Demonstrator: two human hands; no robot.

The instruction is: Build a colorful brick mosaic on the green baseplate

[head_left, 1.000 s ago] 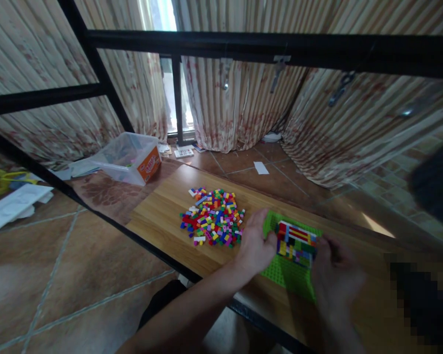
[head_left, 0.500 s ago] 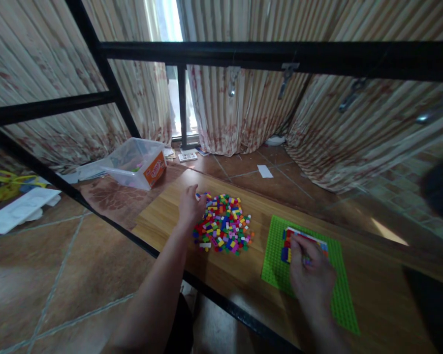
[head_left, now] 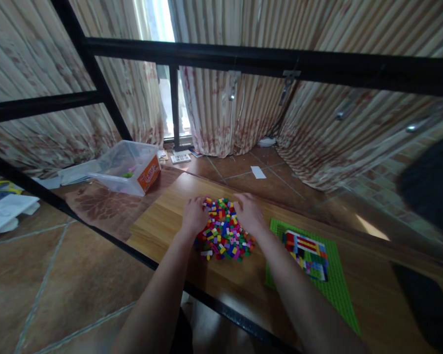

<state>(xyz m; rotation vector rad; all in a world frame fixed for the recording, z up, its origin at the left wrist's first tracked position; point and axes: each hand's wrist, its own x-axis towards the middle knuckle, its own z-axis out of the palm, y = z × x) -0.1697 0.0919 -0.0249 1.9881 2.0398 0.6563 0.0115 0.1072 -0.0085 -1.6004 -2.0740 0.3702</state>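
A loose heap of small multicoloured toy building bricks [head_left: 223, 233] lies on the wooden table. At its upper left edge is my left hand [head_left: 195, 215], the fingers curled in against the bricks; whatever they hold is hidden. Across from it my right hand [head_left: 249, 212] reaches the upper right edge of the heap, fingers apart and bent toward the bricks, no held piece visible. Right of the heap a green studded baseplate [head_left: 341, 282] carries a flat patchwork of joined bricks [head_left: 308, 246] in red, white, blue and other colours. My right forearm covers part of the baseplate.
The wooden table [head_left: 162, 211] has a black metal edge. A dark flat object [head_left: 424, 300] lies at its right end. Black frame bars [head_left: 221, 59] cross above, with metal clips hanging. On the floor stand a clear plastic bin [head_left: 121, 169] with an orange label and a white paper [head_left: 258, 172].
My right hand has left the brick patchwork on the baseplate and moved left to the heap. My left hand stays at the heap, its fingers now more curled. The view has shifted slightly.
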